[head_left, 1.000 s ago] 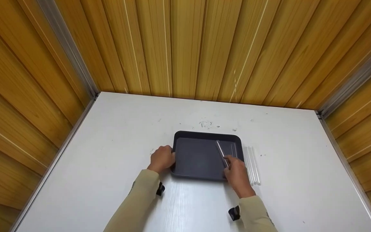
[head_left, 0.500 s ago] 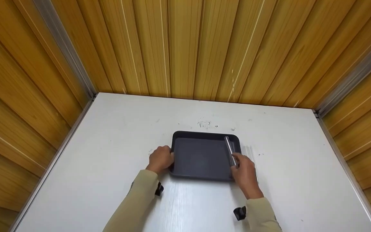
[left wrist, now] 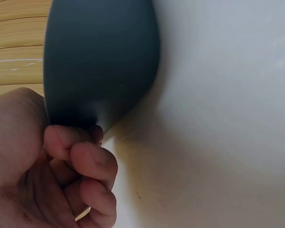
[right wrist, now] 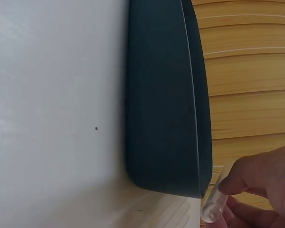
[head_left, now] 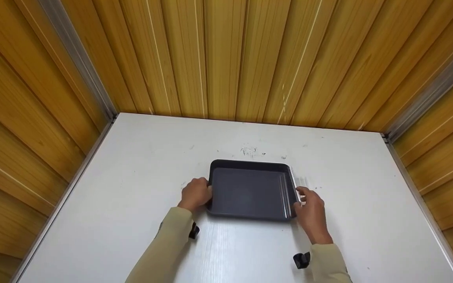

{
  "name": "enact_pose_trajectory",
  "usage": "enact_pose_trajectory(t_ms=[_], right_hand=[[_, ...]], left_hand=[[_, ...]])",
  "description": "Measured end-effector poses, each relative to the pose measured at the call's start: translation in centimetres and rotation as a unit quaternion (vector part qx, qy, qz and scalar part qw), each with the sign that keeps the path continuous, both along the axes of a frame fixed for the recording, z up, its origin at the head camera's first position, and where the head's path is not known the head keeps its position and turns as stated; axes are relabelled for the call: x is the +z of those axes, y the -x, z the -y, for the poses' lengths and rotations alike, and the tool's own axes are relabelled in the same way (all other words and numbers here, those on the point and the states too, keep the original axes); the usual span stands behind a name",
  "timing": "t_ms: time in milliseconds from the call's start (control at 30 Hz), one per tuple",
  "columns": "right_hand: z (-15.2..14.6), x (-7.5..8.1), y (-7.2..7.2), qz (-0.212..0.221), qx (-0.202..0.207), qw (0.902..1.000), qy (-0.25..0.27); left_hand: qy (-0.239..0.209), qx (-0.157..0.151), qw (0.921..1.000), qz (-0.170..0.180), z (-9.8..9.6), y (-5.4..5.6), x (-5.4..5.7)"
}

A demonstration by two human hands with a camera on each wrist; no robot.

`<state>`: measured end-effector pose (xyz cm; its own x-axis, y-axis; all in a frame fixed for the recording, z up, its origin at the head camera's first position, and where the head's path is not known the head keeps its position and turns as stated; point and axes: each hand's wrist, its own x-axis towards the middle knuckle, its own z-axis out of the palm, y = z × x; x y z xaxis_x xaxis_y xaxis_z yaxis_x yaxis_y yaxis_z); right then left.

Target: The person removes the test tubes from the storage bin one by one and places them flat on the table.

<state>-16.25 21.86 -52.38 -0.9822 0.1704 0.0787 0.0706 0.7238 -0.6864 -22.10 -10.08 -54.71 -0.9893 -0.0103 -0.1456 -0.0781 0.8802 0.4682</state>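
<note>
Dark grey and smooth, the tray (head_left: 246,192) sits flat on the white desk (head_left: 151,157), roughly midway between the desk's left and right edges and well apart from its far edge. The handling of the tubes looks partway along: a row of clear tubes (head_left: 301,181) lies on the desk just beside the tray's right edge, another few clear tubes (head_left: 284,196) lie inside the tray along its right wall, and one held tube (right wrist: 213,209) is between the two places, not yet set down. I cannot count either group surely, as reflections and the right hand (head_left: 311,210) get in the way. The right hand's fingers pinch the held tube near its closer end, right at the tray's right edge; whether it touches the rim, I cannot tell. The left hand (head_left: 196,192) grips the tray's left edge toward the near left corner, its fingers curled at the rim, seemingly to steady it.

The held tube is straight, slim and colourless, with a bright shine along it and a round end that shows close up in the right wrist view; glass or plastic is hard to say. Those in the tray lie lengthwise, close together, nearly parallel to its right edge, and show mainly as pale streaks.
</note>
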Motion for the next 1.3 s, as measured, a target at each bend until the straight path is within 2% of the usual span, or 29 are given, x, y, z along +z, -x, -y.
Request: enact_pose_trajectory(t_ms=[400, 867, 1167, 1300], right_hand=[[-2.0, -1.0, -0.3, -0.005, -0.021, 0.9997, -0.011], [-3.9, -2.1, -0.6, 0.012, -0.042, 0.9990, -0.010], [-4.7, -2.8, -0.5, 0.041, -0.052, 0.9978, -0.006], [-4.9, -3.2, -0.4, 0.035, -0.054, 0.9979, -0.010]], left_hand=[[-0.001, 0.000, 1.0000, 0.001, 0.1, 0.1, -0.1], [-0.003, 0.003, 1.0000, 0.001, 0.1, 0.1, -0.2], [-0.006, 0.008, 1.0000, 0.000, 0.0, 0.2, -0.3], [-0.004, 0.003, 1.0000, 0.000, 0.0, 0.1, -0.2]])
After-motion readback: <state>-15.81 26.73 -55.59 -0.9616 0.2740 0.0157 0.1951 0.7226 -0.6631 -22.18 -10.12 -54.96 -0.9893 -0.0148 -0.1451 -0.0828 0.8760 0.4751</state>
